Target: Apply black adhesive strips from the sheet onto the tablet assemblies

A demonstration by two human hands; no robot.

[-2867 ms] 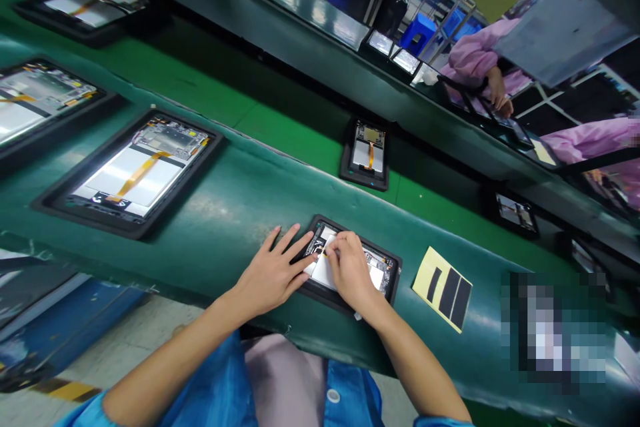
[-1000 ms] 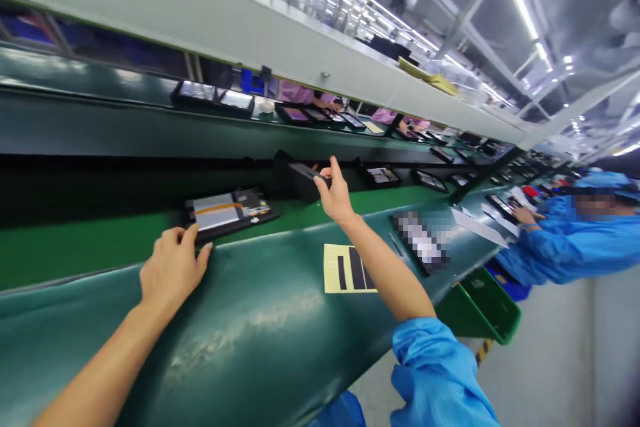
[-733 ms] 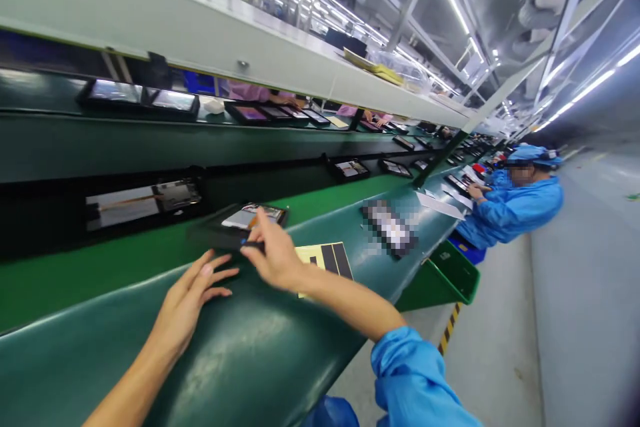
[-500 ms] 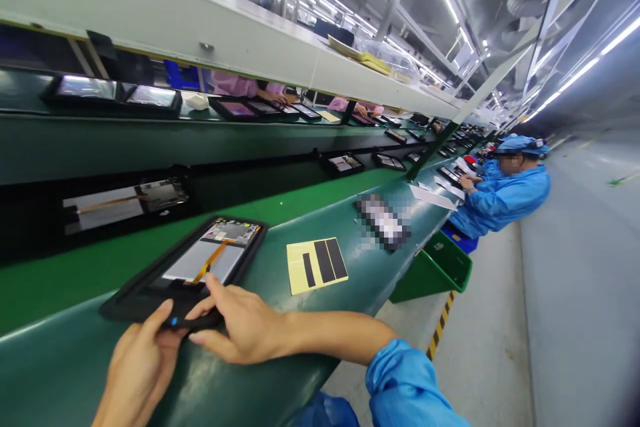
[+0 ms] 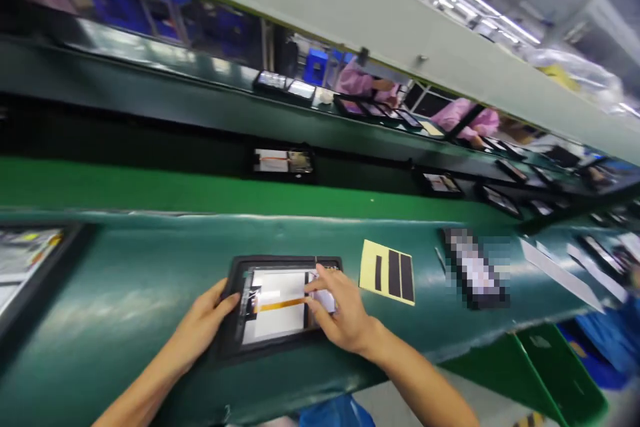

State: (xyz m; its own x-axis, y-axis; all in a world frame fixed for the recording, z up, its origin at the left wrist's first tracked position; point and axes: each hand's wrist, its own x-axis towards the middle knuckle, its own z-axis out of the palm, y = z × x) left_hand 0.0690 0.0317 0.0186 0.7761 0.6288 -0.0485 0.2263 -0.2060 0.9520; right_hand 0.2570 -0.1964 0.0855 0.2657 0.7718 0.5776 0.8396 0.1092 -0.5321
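Observation:
An opened tablet (image 5: 273, 328) lies flat in a black tray (image 5: 229, 340) on the bench, its pale inner panel crossed by an orange ribbon cable (image 5: 283, 305). At the tray's left edge, my left hand (image 5: 200, 320) grips the rim, thumb on top and the other fingers partly hidden. My right hand (image 5: 345, 313) reaches over the tablet's right part, fingers bent and apart. Its fingertips are at the circuit board area near the cable's right end, and the hand covers part of that area. Just right of the tray lies a yellow sheet (image 5: 370, 270) with black strips on it.
Another tablet in a black tray (image 5: 30, 273) is at far left. A blurred-out device (image 5: 473, 267) and white strips (image 5: 560, 273) lie to the right. Beyond the bench, a green belt (image 5: 150, 187) carries more tablets. A green bin (image 5: 560, 367) stands below. People in pink work opposite.
The view has swung left. The tray now lies level rather than angled. My right hand has moved from its near edge onto the tablet's right part; my left hand is at its left edge.

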